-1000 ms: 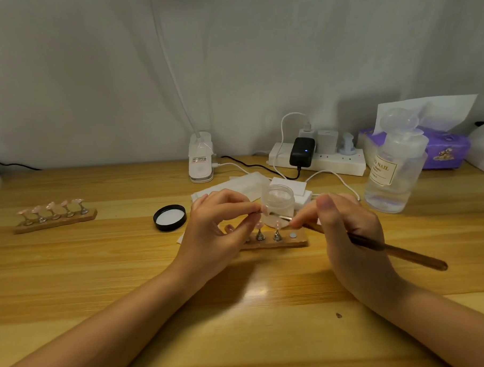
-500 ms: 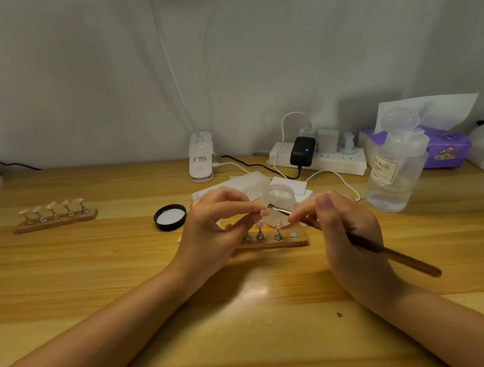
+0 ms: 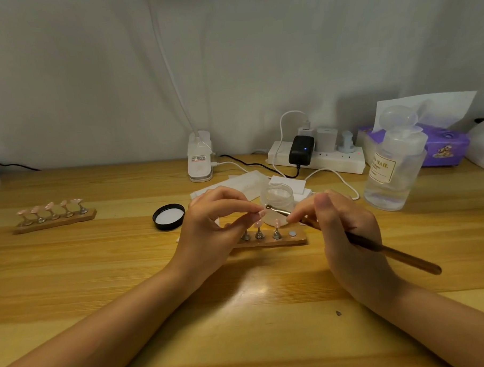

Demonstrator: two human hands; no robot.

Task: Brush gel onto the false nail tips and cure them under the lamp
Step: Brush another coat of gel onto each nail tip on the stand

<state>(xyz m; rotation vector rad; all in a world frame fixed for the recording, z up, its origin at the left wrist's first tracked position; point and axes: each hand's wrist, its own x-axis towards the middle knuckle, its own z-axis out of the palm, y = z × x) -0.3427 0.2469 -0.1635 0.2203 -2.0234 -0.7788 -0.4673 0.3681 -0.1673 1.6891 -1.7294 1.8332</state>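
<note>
The left hand [image 3: 209, 226] is pinching a small pink nail tip [image 3: 261, 213] between curled fingers, just above a wooden holder [image 3: 298, 239] with metal pegs. The right hand [image 3: 345, 234] is gripping a slim brown brush [image 3: 391, 253], its metal end touching the tip. A frosted round jar [image 3: 277, 195] is standing behind on the glossy wooden surface [image 3: 100, 267]. The brush is sitting slightly higher than half a second ago.

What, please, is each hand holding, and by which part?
Right hand grips the brown wooden brush near its metal ferrule; left hand pinches a pink nail tip.
</note>
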